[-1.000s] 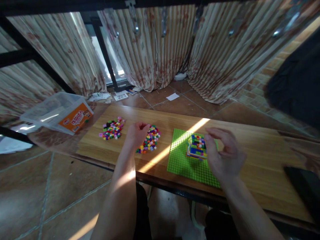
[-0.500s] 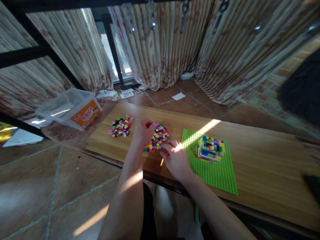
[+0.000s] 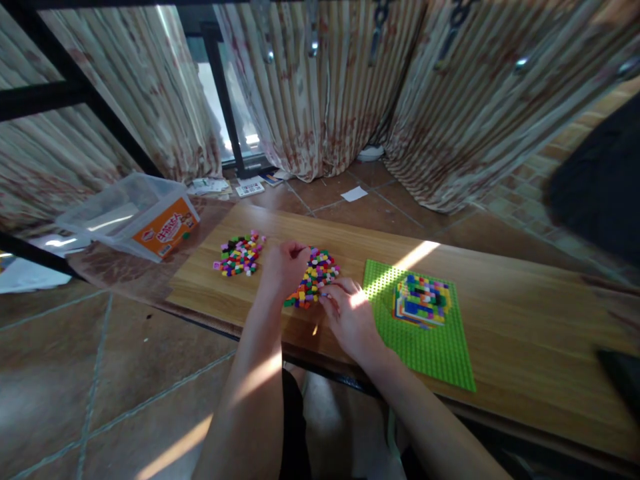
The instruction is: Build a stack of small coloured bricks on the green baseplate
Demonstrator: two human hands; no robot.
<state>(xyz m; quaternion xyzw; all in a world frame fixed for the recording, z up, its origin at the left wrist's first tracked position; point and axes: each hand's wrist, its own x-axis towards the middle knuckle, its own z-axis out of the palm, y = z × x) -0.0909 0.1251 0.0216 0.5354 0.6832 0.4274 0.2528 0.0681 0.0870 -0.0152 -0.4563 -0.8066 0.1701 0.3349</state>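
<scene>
A pile of small coloured building bricks (image 3: 320, 270) lies on the wooden table between my two hands. My left hand (image 3: 285, 268) is at the pile's left side with its fingers curled closed; whatever they hold is hidden. At the pile's lower right edge, the thumb and fingertips of my right hand (image 3: 350, 313) pinch together around a small building brick (image 3: 325, 294). To the right of that hand lies a green studded baseplate (image 3: 435, 357). On it stands a square, multicoloured brick structure (image 3: 421, 300) built up in layers.
A second heap of small bricks (image 3: 241, 253) sits farther left on the wooden table (image 3: 520, 327). Beyond the table's left end is a clear plastic bin (image 3: 113, 207) with an orange label. A dark flat object (image 3: 620, 377) lies at the right edge. Curtains (image 3: 320, 93) hang behind.
The view has shifted slightly. Both hands stay at the pile in nearly the same poses; the baseplate and the structure on it look unchanged.
</scene>
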